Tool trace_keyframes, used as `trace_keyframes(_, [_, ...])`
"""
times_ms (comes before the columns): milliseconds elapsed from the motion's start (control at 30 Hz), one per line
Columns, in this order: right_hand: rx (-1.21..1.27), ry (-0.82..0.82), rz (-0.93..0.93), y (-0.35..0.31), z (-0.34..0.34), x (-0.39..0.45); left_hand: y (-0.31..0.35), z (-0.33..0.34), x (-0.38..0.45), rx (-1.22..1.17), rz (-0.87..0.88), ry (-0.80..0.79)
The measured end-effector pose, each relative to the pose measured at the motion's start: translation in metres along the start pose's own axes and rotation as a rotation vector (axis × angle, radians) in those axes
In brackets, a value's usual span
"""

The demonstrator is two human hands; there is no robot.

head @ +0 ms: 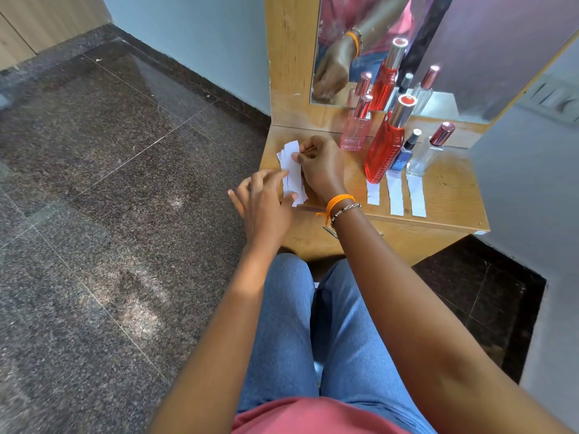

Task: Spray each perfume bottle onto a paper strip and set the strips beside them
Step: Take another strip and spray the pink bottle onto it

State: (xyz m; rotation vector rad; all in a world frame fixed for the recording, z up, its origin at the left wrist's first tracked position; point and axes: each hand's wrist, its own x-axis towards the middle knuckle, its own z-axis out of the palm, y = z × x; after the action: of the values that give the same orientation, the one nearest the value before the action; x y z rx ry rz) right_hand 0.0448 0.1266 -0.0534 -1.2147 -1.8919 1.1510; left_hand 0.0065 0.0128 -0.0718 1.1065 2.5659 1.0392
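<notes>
Several perfume bottles stand on a small wooden shelf: a pale pink bottle, a tall red bottle, a small blue bottle and a clear bottle. Three white paper strips lie in front of the red, blue and clear bottles. A stack of loose paper strips lies at the shelf's left end. My right hand pinches the top of that stack. My left hand touches its lower edge with fingers spread.
A mirror behind the bottles reflects them and my hand. A grey wall closes in on the right. Dark granite floor spreads to the left. My knees in blue jeans sit just under the shelf's front edge.
</notes>
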Motion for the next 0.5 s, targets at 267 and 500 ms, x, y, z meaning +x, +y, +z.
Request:
trace_keyframes(267, [0.117,0.103,-0.037,0.003,-0.003,-0.002,0.001,0.0,0.0,0.026,0.001,0.001])
trace_keyframes(500, [0.184,0.196,-0.072,0.009,-0.028,-0.013,0.01,0.001,0.001,-0.052,0.136,0.115])
